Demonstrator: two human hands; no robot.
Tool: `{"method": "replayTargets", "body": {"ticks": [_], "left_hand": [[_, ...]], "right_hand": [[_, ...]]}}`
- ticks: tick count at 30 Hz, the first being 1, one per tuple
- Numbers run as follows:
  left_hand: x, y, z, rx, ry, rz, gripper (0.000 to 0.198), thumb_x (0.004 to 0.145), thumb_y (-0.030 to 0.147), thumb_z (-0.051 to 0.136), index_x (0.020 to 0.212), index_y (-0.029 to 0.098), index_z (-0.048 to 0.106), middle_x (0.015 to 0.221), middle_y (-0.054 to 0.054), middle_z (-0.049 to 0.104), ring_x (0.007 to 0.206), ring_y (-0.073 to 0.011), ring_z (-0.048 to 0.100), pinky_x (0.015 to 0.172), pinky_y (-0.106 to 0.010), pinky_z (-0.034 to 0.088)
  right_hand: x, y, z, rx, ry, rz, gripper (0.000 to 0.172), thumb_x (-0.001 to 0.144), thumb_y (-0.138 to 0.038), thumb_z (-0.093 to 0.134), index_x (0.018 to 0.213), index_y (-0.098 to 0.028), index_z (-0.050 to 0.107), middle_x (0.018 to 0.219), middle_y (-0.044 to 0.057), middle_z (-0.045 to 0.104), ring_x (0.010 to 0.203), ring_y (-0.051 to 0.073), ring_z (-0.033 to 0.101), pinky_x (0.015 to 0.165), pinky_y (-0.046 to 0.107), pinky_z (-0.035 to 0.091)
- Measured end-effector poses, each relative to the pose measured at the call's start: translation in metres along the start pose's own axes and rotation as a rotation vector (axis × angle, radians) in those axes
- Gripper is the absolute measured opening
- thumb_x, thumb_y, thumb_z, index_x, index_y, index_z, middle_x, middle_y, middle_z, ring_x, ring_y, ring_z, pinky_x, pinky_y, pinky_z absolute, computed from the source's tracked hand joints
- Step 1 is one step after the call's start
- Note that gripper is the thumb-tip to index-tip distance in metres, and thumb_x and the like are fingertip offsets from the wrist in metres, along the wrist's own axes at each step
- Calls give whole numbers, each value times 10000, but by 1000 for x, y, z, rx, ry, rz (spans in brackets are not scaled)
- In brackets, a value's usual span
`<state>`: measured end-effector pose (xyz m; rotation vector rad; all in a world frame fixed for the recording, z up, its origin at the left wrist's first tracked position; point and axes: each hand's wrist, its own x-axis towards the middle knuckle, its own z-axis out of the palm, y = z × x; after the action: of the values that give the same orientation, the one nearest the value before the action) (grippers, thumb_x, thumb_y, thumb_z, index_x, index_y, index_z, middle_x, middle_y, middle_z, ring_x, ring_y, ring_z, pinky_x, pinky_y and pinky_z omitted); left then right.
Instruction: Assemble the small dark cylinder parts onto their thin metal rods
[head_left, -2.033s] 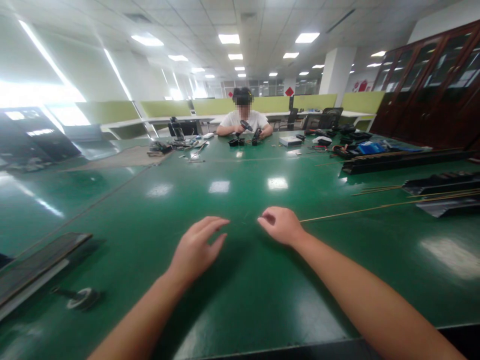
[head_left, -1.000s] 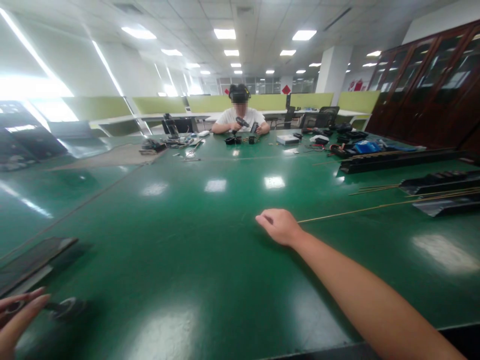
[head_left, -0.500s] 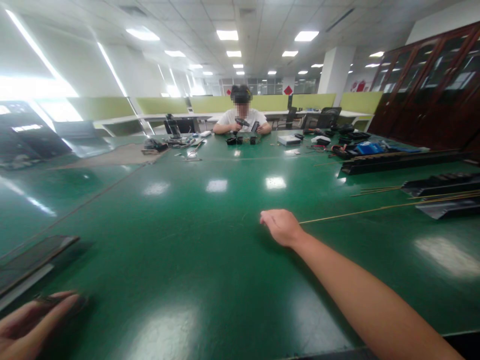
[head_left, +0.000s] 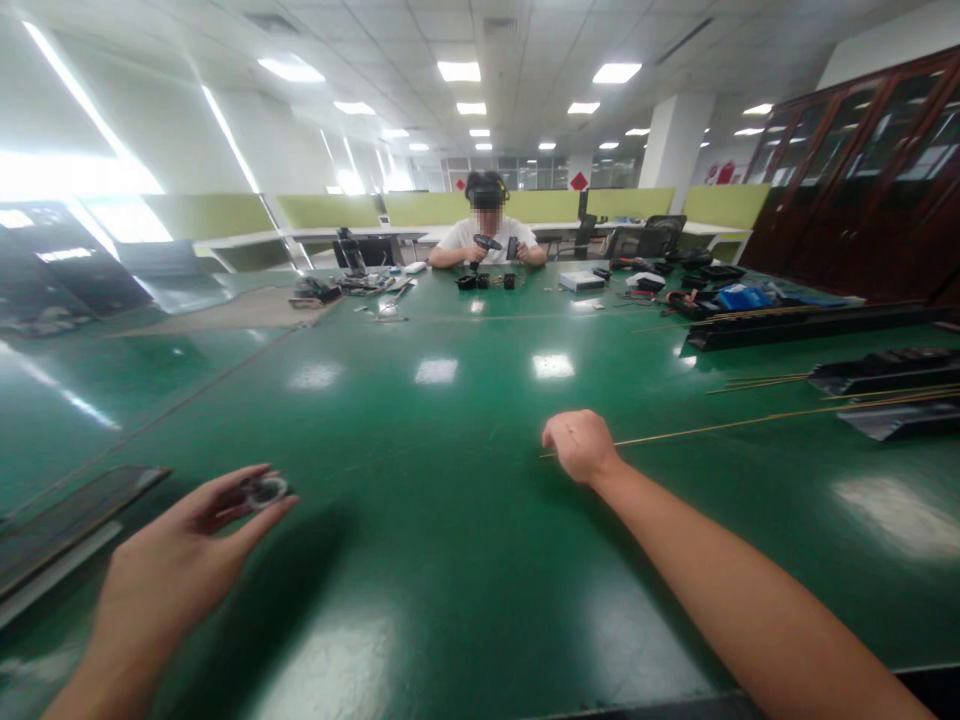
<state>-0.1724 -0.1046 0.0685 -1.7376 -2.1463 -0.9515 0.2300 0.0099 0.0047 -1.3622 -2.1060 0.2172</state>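
Between the thumb and fingers of my left hand (head_left: pixel 202 530) is a small round metal ring-like part (head_left: pixel 268 489), held above the green table (head_left: pixel 420 480) with its open face showing. My right hand (head_left: pixel 581 445) is closed around a long thin brass-coloured rod (head_left: pixel 697 430). A short tip of the rod sticks out on the hand's left side, and the rest runs right towards the black channel pieces. The right fingers are mostly hidden behind the back of the hand.
At the right lie black metal channels (head_left: pixel 795 325) and more thin rods (head_left: pixel 765 381). A dark flat panel (head_left: pixel 75 525) lies at the left. Across the table a person (head_left: pixel 487 240) holds a power drill (head_left: pixel 487 242), with tools and a blue bag (head_left: pixel 742 297) nearby.
My left hand has come up and right from the lower left corner, bringing the round metal part into clear view. My right hand has shifted slightly right, and the rod's tip now shows.
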Motion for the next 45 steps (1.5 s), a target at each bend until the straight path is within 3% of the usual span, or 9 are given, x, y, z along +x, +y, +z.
{"method": "replayTargets", "body": {"ticks": [3,7,11,15,19,22,26,33,45], "left_hand": [[13,49,19,-151,-137,46,382,731,518,730,1036,288,709,944,35,747,865,-209,712,825,-360,572],[20,114,52,-399,-252,338,341,746,429,727,1006,208,713,956,-40,734,846,-207,695,806,-342,575],[13,143,88,-473,-347,491,214,757,286,704,952,201,720,909,-38,704,800,-173,658,753,-295,553],[4,141,110,-485,-425,506,180,756,217,696,935,210,716,872,-18,671,777,-155,630,731,-283,521],[-2,134,116,-505,-431,520,174,767,205,703,941,207,710,893,-29,663,815,-166,621,759,-299,510],[-7,132,117,-548,-451,533,198,767,180,715,962,212,699,932,-32,658,854,-170,622,791,-305,514],[-15,134,117,-596,-475,526,329,739,178,769,1048,227,671,967,-29,662,882,-175,627,802,-305,517],[-20,136,116,-630,-478,537,309,740,272,794,1013,219,659,940,-24,683,837,-171,636,760,-287,510],[-21,137,117,-725,-490,543,234,776,277,783,965,217,660,929,-2,687,845,-142,630,772,-265,491]], "right_hand": [[-2,3,-1,-5,34,44,448,930,-237,399,631,-212,732,690,21,733,718,169,671,703,251,416],[-1,1,-7,107,113,143,523,962,-351,402,568,-200,710,609,27,707,644,161,670,708,254,442],[12,-9,-28,402,75,303,493,928,-332,435,539,-164,686,538,49,671,552,164,645,631,270,472],[18,-18,-43,722,-105,395,420,931,-385,463,701,-120,694,632,78,701,490,143,609,537,261,473],[-3,-22,-31,665,-37,380,380,928,-412,468,810,-136,701,692,67,707,542,148,620,549,256,478],[-21,-24,-15,358,56,212,183,836,-313,599,892,-196,728,738,33,710,656,169,631,639,274,479],[-29,-27,-6,373,16,38,380,733,-95,571,1078,-207,685,904,32,707,762,160,633,722,265,499],[-32,-38,-1,401,-50,-163,483,692,-35,591,1144,-201,632,1050,58,673,944,197,625,850,314,511],[-33,-40,6,429,-76,-151,321,739,-79,661,1033,-208,676,984,37,696,897,186,643,812,303,503]]}}
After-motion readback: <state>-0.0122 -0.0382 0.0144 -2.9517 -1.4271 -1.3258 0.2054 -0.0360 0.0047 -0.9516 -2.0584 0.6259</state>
